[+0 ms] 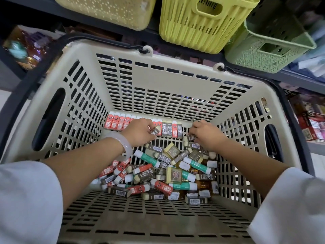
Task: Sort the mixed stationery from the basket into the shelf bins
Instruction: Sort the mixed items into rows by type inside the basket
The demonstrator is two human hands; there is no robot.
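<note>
Both my hands reach down into a beige slotted basket point(158, 73). My left hand point(139, 132) pinches a grey-brown 2B eraser point(156, 130) beside a neat row of red and grey erasers point(121, 121) standing along the far wall. My right hand point(205, 133) has its fingers curled over a grey eraser point(190, 138) at the row's right end. A loose heap of red erasers, grey erasers, green glue sticks point(146, 156) and small yellow boxes point(174, 175) lies on the basket floor between my arms.
Above the basket, shelf bins stand in a line: a pale yellow dotted bin point(109, 9), a bright yellow slatted bin point(202, 23) and a green lattice bin point(267, 46). Boxed goods point(311, 120) fill the lower right shelf. Dark basket handles point(21, 88) hang at both sides.
</note>
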